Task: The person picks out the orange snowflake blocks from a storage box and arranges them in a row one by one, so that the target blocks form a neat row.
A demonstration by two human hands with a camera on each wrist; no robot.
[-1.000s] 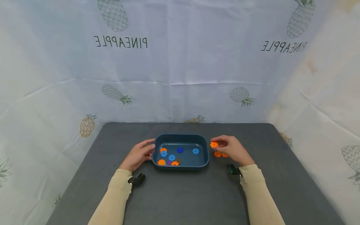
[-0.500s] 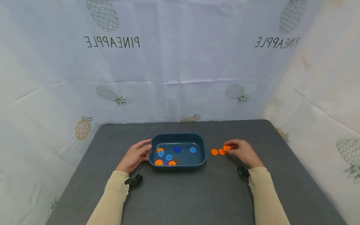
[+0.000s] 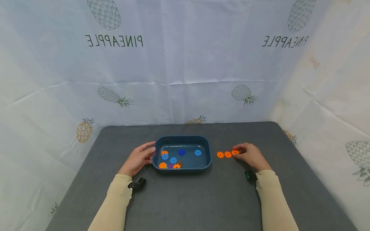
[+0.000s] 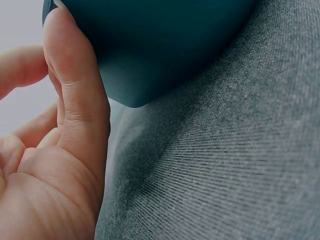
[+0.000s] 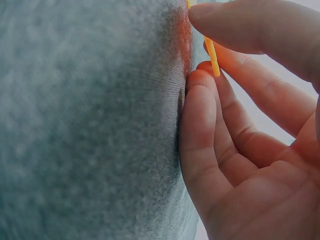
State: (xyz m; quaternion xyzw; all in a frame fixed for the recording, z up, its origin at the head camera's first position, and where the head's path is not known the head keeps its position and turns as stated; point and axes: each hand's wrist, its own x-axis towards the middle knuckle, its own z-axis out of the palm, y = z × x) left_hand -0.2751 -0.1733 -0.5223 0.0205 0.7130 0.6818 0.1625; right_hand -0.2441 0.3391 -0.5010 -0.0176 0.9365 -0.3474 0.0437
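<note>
A dark blue rectangular tray (image 3: 181,169) stands on the grey table. At its left end my left hand (image 3: 139,159) grips the rim, thumb at the edge and fingers along the outer wall; the thumb (image 4: 75,75) shows against the tray in the left wrist view. To the right of the tray, my right hand (image 3: 251,156) pinches an orange notched disc (image 3: 235,152) low over the table. In the right wrist view this disc (image 5: 212,56) appears edge-on between thumb and fingers. Two more orange discs, one nearer the tray (image 3: 220,155) and one beside it (image 3: 227,154), line up with it.
Inside the tray lie several notched discs: light blue (image 3: 198,152), dark blue (image 3: 181,152), orange (image 3: 163,165), purple and brown. A pineapple-print cloth (image 3: 185,64) hangs behind the table (image 3: 185,202). Each wrist wears a black band.
My right hand has moved right from beside the tray with the orange disc and lowered it at the right end of the row. My left hand stays on the tray.
</note>
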